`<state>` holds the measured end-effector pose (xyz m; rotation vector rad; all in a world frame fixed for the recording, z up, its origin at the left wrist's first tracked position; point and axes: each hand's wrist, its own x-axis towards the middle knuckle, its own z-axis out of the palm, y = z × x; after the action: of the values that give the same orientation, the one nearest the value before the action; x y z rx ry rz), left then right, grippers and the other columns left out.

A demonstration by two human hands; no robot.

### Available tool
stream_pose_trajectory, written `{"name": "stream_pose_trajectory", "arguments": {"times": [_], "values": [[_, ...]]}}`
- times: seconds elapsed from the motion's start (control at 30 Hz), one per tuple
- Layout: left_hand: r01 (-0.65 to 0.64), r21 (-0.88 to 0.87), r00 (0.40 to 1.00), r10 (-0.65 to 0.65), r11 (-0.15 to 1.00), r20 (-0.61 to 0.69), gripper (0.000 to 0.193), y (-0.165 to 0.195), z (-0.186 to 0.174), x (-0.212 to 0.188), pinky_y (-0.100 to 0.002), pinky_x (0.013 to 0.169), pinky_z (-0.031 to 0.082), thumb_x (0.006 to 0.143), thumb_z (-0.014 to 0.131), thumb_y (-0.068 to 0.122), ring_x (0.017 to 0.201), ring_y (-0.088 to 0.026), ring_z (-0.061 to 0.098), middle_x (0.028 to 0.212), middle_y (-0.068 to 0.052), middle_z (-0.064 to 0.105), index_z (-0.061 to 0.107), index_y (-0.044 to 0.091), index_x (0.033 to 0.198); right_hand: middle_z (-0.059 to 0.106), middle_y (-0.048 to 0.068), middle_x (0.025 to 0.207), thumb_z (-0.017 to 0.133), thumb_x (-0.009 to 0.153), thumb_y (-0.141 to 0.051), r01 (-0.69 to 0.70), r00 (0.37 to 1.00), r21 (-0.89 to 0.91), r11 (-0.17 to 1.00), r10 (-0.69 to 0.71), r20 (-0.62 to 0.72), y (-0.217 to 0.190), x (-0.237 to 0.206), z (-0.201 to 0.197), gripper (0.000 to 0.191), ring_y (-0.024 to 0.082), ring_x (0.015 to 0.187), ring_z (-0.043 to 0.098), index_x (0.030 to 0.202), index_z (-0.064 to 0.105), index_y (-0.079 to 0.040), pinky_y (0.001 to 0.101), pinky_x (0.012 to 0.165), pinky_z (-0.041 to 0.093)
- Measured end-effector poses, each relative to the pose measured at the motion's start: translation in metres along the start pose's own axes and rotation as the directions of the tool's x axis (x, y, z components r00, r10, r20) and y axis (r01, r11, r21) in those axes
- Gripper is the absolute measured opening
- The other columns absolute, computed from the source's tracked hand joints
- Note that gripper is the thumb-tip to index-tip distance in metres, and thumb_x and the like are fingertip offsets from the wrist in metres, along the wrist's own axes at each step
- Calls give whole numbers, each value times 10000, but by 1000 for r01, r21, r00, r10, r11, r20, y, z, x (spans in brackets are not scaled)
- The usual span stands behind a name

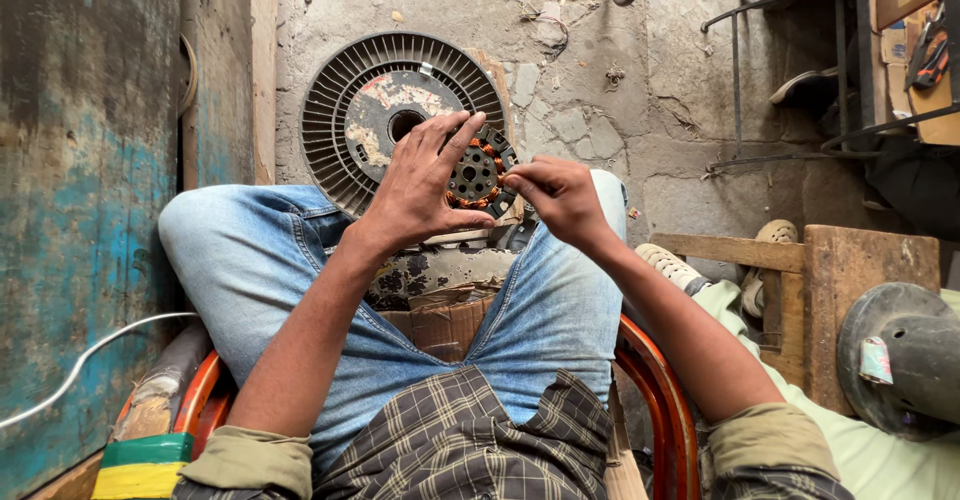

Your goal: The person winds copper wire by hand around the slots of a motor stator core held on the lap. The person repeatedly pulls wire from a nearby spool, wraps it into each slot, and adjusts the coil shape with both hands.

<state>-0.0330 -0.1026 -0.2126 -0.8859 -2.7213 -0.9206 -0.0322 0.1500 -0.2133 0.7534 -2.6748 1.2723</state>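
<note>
Left hand grips the stator from its left; right hand pinches its right edge.

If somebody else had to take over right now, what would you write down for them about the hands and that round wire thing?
Left hand: fingers spread around the round stator with copper-coloured coils, holding it up over the knees.
Right hand: fingertips pinched at the stator's right edge; any wire there is too fine to see.
Finned round cover lies on the cracked floor beyond the knees.
Done: coils sit around the ring.
Left: how much winding remains cannot be told.
</note>
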Motion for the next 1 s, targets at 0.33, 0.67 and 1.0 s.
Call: {"name": "stream_pose_trajectory", "arguments": {"times": [0.33, 0.67, 1.0], "values": [[-65, 81, 989, 75, 995, -130, 1189, -7, -2, 1, -593, 1227, 301, 731, 838, 736, 1446, -341, 389, 1565, -147, 374, 275, 182, 1619, 663, 17, 779, 797, 946, -186, 33, 993, -164, 986, -52, -108, -5, -2, -4, 116, 114, 579, 565, 959, 771, -74, 304, 524, 451], [-267, 219, 957, 285, 938, -54, 585, 35, 9, 1, -594, 1224, 213, 772, 827, 549, 1402, -272, 427, 1406, -52, 554, 714, 160, 1194, 659, 38, 787, 798, 933, -163, -47, 992, -68, 997, 39, -119, 1, -7, -8, 134, 100, 598, 565, 961, 761, -38, 282, 547, 458], [-246, 152, 966, 255, 957, -39, 340, 30, 13, 4, -526, 1249, 270, 896, 801, 414, 1372, -244, 475, 1309, -10, 603, 735, 189, 1142, 716, 53, 795, 750, 939, -142, -50, 990, 38, 998, 45, 135, 34, -15, -13, 132, 87, 647, 628, 1007, 792, -36, 267, 572, 486]]}}
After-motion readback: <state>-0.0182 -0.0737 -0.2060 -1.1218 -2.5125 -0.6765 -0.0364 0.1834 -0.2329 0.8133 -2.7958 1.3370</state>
